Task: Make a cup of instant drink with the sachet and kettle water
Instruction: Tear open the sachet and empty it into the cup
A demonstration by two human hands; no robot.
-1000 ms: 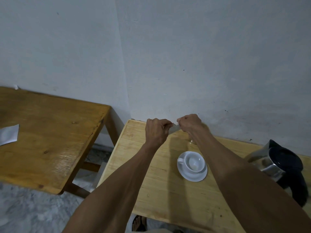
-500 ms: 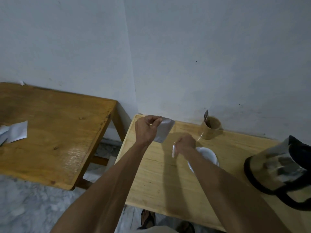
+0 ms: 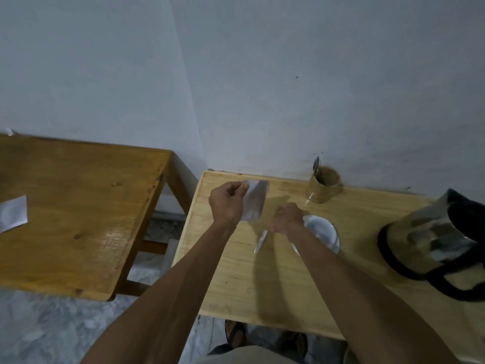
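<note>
My left hand [image 3: 227,203] pinches a silver sachet [image 3: 256,202] by its top corner and holds it above the light wooden table [image 3: 236,279]. My right hand [image 3: 287,218] is closed on a thin torn-off strip [image 3: 261,240] that hangs down just above the tabletop. A white cup on a saucer [image 3: 325,231] sits just right of that hand, partly hidden by my wrist. The steel kettle [image 3: 430,240] with a black handle stands at the table's right end.
A brown jar [image 3: 325,186] with a spoon in it stands by the wall at the back. A darker wooden table [image 3: 78,219] is to the left with a white paper [image 3: 11,214] on it. Sandalled feet show below the table's near edge.
The hands were together at the sachet's top; they have pulled apart. The right hand dropped toward the cup with the torn strip. The left hand keeps the sachet.
</note>
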